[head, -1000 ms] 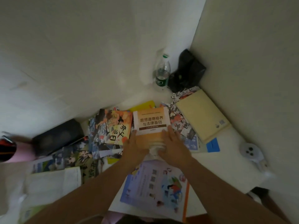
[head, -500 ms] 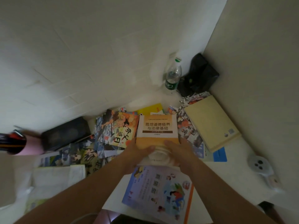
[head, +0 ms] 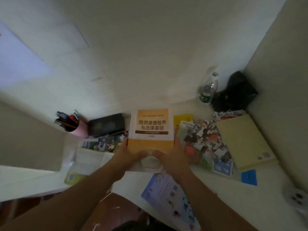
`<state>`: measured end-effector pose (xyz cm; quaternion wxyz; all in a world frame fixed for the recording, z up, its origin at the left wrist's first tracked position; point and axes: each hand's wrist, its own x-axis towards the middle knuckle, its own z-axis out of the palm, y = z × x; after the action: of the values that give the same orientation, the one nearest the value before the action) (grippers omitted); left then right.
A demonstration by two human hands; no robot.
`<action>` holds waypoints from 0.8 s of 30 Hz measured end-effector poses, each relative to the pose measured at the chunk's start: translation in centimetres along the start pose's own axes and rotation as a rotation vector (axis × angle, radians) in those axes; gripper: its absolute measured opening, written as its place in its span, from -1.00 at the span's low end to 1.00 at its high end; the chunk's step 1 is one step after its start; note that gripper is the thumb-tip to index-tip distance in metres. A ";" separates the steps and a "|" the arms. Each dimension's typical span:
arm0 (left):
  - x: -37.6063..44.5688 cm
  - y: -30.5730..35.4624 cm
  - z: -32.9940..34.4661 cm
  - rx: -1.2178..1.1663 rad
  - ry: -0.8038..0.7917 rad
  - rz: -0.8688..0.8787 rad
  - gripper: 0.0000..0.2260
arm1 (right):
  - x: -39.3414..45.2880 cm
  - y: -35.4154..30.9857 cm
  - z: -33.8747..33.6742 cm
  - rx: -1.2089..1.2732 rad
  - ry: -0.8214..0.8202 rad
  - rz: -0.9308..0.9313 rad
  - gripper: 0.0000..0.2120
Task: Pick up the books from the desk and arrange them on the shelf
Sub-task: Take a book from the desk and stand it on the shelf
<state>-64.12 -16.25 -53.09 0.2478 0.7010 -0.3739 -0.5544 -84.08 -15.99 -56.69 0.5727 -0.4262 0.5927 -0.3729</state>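
An orange and white book (head: 150,129) with brown Chinese lettering is lifted above the white desk (head: 260,194), its cover facing me. My left hand (head: 129,151) grips its lower left edge and my right hand (head: 170,155) grips its lower right edge, thumbs on the cover. More books lie flat below: a colourful illustrated one (head: 202,144) to the right, a cream-coloured one (head: 244,140) at the far right, a blue and white one (head: 168,199) near the front edge and a white and green one (head: 83,161) on the left. No shelf is in view.
A pink pen cup (head: 74,126) and a black case (head: 106,125) stand at the back left. A plastic bottle (head: 208,89) and a black bag (head: 234,92) fill the back right corner. Walls close in behind and on the right. A white round device (head: 297,199) sits front right.
Both hands have raised the orange and white book off the pile and shifted it leftward relative to the books below. The camera has panned left, bringing the pen cup into view.
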 end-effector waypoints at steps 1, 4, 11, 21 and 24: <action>-0.9 0.2 -1.2 0.030 0.049 0.027 -0.31 | 0.0 -0.7 1.2 -0.005 -0.017 -0.043 -0.25; -3.8 1.3 -4.9 0.081 0.181 0.131 -0.16 | -0.5 -2.6 4.8 -0.004 -0.033 -0.134 -0.21; -8.8 -0.3 -13.1 0.131 0.307 0.281 -0.07 | -4.5 -5.5 12.7 0.001 -0.064 -0.222 -0.32; -17.4 -10.7 -29.2 0.021 0.282 0.384 -0.34 | -16.5 -5.7 30.8 -0.060 0.026 -0.349 -0.31; -21.1 -13.7 -35.5 0.020 0.294 0.409 -0.33 | -20.9 -6.5 36.8 -0.073 0.034 -0.418 -0.09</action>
<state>-28.78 6.40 -41.69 0.3997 0.6862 -0.4733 -0.3813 -47.34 2.84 -45.51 0.4568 -0.5539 0.5144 -0.4689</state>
